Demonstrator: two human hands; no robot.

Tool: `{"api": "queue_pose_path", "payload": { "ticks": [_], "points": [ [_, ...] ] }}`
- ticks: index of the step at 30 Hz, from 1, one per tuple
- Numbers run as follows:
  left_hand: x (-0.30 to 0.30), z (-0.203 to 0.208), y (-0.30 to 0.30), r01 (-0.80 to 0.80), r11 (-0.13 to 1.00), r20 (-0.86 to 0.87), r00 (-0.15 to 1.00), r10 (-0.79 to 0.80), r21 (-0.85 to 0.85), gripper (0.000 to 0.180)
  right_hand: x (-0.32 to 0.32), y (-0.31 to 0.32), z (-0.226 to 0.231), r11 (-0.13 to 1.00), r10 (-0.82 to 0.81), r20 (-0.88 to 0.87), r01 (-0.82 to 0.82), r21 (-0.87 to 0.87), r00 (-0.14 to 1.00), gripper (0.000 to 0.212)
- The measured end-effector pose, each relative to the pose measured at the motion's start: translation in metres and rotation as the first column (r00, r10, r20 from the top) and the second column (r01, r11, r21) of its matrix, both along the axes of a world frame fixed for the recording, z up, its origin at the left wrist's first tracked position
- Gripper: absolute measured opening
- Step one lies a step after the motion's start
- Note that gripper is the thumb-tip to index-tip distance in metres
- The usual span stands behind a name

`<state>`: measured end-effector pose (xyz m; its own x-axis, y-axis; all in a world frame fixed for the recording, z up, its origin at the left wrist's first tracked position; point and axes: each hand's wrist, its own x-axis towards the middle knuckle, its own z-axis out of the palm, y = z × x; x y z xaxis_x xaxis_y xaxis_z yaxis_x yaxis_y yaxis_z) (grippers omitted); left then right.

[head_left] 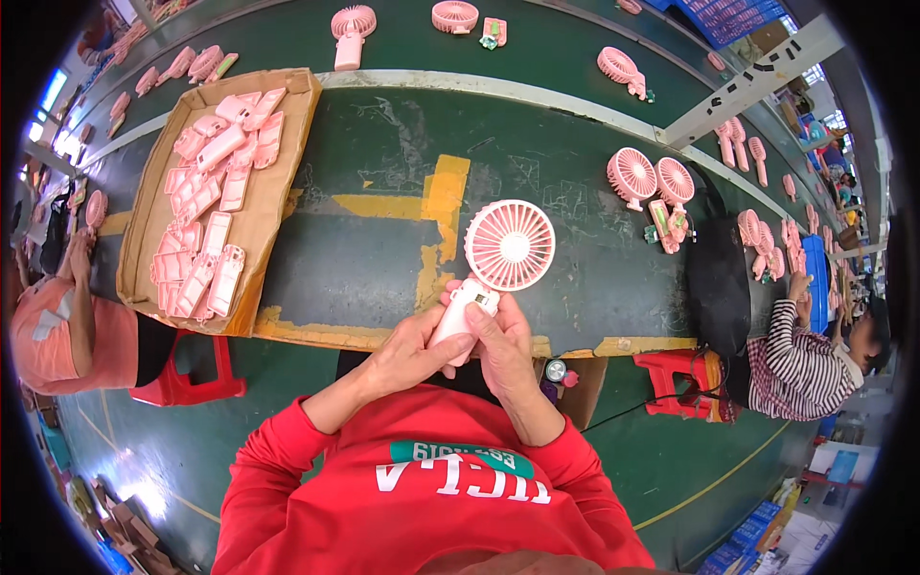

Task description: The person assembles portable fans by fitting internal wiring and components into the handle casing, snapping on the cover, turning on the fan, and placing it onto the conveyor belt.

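A pink handheld fan (511,245) is held between my two hands at the table's near edge, its round grille tipped away from me over the tabletop. My left hand (414,351) closes around the lower handle from the left. On the right side, my right hand (505,349) grips the same handle, the thumb laid along its front. A small dark window shows near the handle's top. Fingers hide the handle's underside and part of its lower end.
A cardboard tray (290,158) of pink casing pieces (222,144) stands left. More fans (632,177) and a part with a green board (668,226) lie right, near a black bag (719,287). A belt (556,57) carries fans beyond a metal rail. Co-workers sit on both sides.
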<state>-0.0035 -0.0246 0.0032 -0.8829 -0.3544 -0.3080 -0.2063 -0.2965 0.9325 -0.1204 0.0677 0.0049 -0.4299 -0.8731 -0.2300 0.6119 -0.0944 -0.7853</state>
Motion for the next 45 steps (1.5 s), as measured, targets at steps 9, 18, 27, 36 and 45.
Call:
{"api": "queue_pose_path", "payload": {
  "ticks": [9,18,27,36,45],
  "points": [
    [-0.055,0.044,-0.122,-0.288,0.419,-0.143,0.928,0.344,-0.861,0.031,-0.043,0.007,0.072,0.998,-0.009,-0.816,0.050,0.025,0.579,0.012],
    [-0.178,0.009,-0.301,0.243,-0.538,-0.074,0.863,0.500,-0.807,0.011,-0.067,-0.013,0.161,0.903,-0.355,-0.799,-0.041,-0.427,0.486,0.014],
    [-0.237,-0.038,-0.349,0.166,-0.299,-0.019,0.848,0.530,-0.940,0.043,-0.119,-0.046,0.161,0.934,-0.349,-0.862,0.063,-0.351,0.367,0.016],
    [-0.345,0.014,-0.418,0.167,0.075,0.183,0.904,0.387,-0.983,0.061,-0.177,-0.084,0.137,0.989,-0.048,-0.942,-0.119,-0.092,0.332,0.016],
    [-0.422,0.005,-0.378,0.190,0.579,0.394,0.884,0.251,-0.793,0.071,-0.185,-0.054,0.107,0.959,-0.281,-0.942,0.021,-0.282,0.183,0.016]
  ]
}}
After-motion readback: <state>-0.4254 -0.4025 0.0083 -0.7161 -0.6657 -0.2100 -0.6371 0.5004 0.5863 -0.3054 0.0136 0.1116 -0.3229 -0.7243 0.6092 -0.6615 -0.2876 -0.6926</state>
